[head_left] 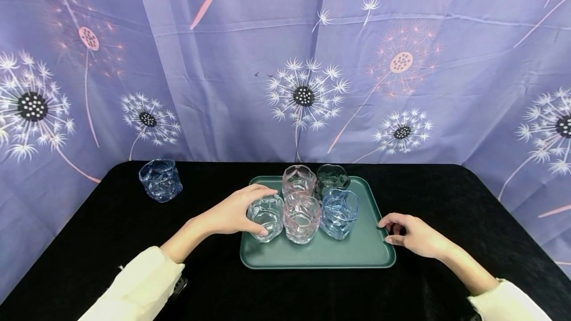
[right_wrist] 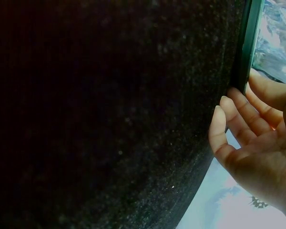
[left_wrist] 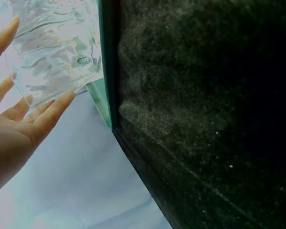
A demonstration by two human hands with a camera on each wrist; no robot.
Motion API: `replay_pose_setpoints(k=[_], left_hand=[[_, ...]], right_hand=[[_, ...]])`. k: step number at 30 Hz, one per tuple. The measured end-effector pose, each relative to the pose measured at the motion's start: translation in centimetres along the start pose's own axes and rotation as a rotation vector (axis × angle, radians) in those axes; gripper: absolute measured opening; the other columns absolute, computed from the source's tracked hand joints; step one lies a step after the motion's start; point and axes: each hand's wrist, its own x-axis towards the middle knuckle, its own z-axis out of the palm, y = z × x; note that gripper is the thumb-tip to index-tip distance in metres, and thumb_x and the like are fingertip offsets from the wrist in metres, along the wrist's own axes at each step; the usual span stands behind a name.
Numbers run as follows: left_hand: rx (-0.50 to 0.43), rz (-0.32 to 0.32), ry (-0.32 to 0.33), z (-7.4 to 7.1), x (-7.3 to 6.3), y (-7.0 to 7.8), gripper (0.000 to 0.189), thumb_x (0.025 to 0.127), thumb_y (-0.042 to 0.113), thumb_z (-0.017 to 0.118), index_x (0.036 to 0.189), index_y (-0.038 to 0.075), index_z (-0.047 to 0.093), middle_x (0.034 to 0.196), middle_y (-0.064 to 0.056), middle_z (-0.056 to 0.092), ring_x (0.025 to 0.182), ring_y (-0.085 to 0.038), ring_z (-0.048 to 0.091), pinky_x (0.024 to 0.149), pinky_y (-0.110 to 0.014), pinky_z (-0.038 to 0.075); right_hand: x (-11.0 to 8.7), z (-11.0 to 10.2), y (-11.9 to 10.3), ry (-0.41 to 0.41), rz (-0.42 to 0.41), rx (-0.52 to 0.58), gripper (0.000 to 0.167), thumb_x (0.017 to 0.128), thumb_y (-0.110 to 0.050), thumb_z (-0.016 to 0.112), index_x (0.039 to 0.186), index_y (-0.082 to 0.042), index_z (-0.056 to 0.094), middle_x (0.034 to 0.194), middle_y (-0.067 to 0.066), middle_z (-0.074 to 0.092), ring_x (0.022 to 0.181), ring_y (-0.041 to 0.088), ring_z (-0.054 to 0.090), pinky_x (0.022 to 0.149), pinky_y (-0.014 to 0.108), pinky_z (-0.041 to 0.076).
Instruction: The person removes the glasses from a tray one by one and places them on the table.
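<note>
My left hand holds a clear glass by its side at the left of the green tray, the thumb in front and the fingers behind. In the left wrist view, the fingertips lie along the wavy wall of that glass. Also on the tray stand two pale pink glasses, one behind the other, a blue glass and a dark grey glass. My right hand pinches the tray's right edge, thumb over the rim and other fingers low beside it.
Another blue glass stands apart at the back left of the black table. A purple curtain with dandelion prints hangs behind and beside the table.
</note>
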Motion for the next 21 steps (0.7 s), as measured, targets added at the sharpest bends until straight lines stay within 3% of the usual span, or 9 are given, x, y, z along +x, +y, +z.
replay_pose_setpoints(k=[21], left_hand=[[0.023,0.0,-0.004,-0.23,0.21,0.2,0.076,0.067,0.025,0.081,0.132,0.006,0.047,0.128,-0.008,0.047,0.118,-0.024,0.043,0.095,-0.043,0.038]], right_hand=[[0.02,0.05,0.2,0.018,-0.044,-0.008,0.021,0.08,-0.006,0.068,0.099,-0.003,0.06,0.083,0.0,0.053,0.07,0.005,0.046,0.057,0.023,0.041]])
